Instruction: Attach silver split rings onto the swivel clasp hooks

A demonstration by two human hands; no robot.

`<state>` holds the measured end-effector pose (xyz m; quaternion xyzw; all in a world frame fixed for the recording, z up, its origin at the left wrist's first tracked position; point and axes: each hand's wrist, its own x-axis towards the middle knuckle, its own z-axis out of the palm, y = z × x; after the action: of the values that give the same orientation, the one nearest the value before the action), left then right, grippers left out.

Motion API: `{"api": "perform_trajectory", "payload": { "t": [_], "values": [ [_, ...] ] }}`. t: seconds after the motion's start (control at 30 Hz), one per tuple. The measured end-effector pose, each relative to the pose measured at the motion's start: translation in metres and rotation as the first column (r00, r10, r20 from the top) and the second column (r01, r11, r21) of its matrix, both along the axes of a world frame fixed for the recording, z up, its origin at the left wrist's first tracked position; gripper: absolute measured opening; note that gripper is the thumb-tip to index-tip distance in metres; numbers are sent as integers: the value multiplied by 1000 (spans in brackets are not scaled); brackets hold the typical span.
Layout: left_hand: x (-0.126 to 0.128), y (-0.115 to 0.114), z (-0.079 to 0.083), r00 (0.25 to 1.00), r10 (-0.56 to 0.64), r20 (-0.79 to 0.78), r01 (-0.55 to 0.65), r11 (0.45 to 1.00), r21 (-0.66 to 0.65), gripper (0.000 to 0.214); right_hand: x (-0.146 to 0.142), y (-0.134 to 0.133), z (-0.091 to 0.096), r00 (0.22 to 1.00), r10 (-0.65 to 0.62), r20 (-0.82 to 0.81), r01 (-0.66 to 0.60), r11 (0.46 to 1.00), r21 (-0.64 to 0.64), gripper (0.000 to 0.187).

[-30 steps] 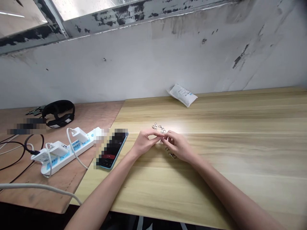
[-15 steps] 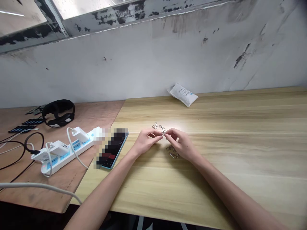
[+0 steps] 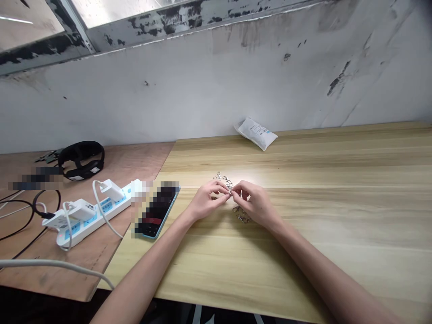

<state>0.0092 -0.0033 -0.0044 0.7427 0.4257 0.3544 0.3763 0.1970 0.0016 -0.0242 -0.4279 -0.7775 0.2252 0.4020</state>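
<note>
My left hand [image 3: 204, 203] and my right hand [image 3: 254, 203] meet fingertip to fingertip over the light wooden table [image 3: 303, 216], both pinching a small metal clasp [image 3: 230, 192] between them. A short chain of metal clasps [image 3: 241, 214] hangs from it and lies on the table under my right palm. A few loose metal clasps [image 3: 223, 179] lie just beyond my fingers.
A phone [image 3: 156, 210] lies left of my left hand. A white power strip [image 3: 91, 212] with plugged chargers and cables sits on the brown board at left, with a black headband device [image 3: 81, 159] behind it. A white packet [image 3: 256, 132] rests by the wall.
My hands have stayed together over the same spot, shifting their fingers slightly on the clasp. The chain under my right hand has moved a little.
</note>
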Motion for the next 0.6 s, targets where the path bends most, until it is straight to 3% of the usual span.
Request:
{"api": "perform_trajectory", "payload": {
  "t": [0.6],
  "values": [
    [0,4,-3,993,-12,118,30,988,-154,14,-3,-3,3,995,-73,75,61,987,146,15]
  ]
}}
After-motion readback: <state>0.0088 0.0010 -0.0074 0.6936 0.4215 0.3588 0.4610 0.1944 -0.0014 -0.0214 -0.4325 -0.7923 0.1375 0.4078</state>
